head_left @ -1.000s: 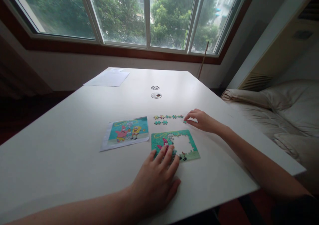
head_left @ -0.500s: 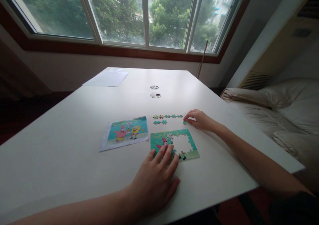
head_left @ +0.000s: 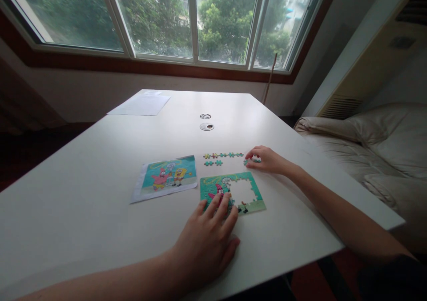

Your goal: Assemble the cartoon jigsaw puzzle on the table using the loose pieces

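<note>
A partly assembled jigsaw puzzle [head_left: 207,185] with a cartoon scene lies on the white table, with a large gap in its right half. My left hand [head_left: 211,225] rests on its lower left part, fingers spread and slightly bent. Behind the puzzle, my right hand [head_left: 265,159] has thumb and forefinger around a small green puzzle piece [head_left: 246,162] at the table surface. More green shows under those fingers, partly hidden. To the left of that hand, several loose puzzle pieces [head_left: 231,155] form a row, with shorter row pieces [head_left: 218,162] in front.
A printed reference picture [head_left: 170,174] lies left of the puzzle. White paper sheets [head_left: 140,105] are at the far left of the table [head_left: 83,167]. Two round metal-rimmed fittings [head_left: 207,126] sit in the tabletop. A pale sofa [head_left: 347,136] stands to the right.
The right fingers have shifted slightly around the piece, and more green now shows between thumb and forefinger. My left hand stays on the puzzle. The whole view has shifted a little.
</note>
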`<state>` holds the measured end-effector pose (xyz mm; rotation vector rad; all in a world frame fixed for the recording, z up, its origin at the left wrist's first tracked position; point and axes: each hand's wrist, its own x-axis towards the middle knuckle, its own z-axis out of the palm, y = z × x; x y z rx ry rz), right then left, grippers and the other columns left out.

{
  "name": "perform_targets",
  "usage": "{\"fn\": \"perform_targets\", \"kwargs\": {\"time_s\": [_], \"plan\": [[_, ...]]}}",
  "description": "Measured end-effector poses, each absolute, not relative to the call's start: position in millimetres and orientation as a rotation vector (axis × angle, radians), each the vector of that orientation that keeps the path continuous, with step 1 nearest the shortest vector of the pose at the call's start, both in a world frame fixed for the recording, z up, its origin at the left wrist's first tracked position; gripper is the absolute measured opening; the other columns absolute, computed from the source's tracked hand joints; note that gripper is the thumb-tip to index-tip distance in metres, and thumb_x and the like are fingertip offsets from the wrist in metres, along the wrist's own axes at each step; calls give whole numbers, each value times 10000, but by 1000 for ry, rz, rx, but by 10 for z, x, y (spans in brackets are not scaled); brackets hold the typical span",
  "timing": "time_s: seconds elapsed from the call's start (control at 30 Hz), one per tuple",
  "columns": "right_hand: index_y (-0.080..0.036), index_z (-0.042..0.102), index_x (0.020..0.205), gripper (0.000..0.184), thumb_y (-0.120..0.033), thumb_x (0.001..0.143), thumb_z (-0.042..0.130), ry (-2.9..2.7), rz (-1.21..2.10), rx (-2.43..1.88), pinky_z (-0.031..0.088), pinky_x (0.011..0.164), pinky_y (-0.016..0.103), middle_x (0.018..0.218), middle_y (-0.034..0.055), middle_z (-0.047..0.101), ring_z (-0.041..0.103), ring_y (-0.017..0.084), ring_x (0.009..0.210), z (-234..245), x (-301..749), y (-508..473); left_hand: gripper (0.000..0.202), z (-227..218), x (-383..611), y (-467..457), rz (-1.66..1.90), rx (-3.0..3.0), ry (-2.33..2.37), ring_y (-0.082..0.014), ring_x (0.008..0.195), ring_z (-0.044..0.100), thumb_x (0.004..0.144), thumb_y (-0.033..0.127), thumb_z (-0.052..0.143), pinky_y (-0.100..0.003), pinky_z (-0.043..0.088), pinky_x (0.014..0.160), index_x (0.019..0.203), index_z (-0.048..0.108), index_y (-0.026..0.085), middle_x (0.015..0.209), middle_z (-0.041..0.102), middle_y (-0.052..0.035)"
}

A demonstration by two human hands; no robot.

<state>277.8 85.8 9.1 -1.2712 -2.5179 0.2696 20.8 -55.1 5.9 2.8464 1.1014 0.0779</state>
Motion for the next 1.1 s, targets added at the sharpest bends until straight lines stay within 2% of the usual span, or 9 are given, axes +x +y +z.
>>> {"fn": "perform_targets", "kwargs": {"time_s": [0.3, 0.53, 0.77, 1.0, 1.1], "plan": [[-168, 668, 878, 182, -186, 769, 523, -2508, 340, -1262, 432, 684, 251, 841, 65, 644, 565, 144, 746, 112, 2769, 857, 472, 41, 203, -553, 87, 2858, 1101, -324, 1264, 287, 873, 402, 346, -506, 306, 949, 1298, 358, 197, 1402, 302, -140], [-169, 665, 830, 143, -247, 734, 593, -2503, 306, -1251, 427, 729, 273, 810, 56, 645, 574, 163, 780, 115, 2700, 819, 472, 30, 215, -554, 84, 2860, 1107, -335, 1261, 286, 854, 375, 381, -513, 302, 948, 1287, 368, 188, 1397, 308, -149], [-173, 649, 785, 115, -219, 696, 591, -2472, 427, -1379, 421, 624, 229, 797, 36, 637, 553, 133, 680, 123, 2658, 858, 475, 33, 210, -548, 79, 2852, 1100, -340, 1257, 291, 862, 384, 360, -513, 300, 944, 1293, 367, 186, 1397, 306, -153], [-162, 603, 719, 60, -192, 668, 595, -2451, 536, -1353, 400, 597, 211, 726, 7, 616, 537, 117, 671, 132, 2622, 886, 472, 30, 202, -553, 88, 2861, 1107, -316, 1271, 267, 863, 384, 373, -483, 264, 980, 1294, 367, 194, 1401, 302, -133], [-159, 601, 816, 131, -178, 688, 582, -2412, 596, -1288, 397, 586, 203, 702, -4, 606, 534, 100, 640, 167, 2577, 807, 463, 35, 203, -554, 87, 2860, 1108, -308, 1273, 264, 874, 392, 351, -481, 257, 983, 1295, 362, 201, 1400, 308, -129]]}}
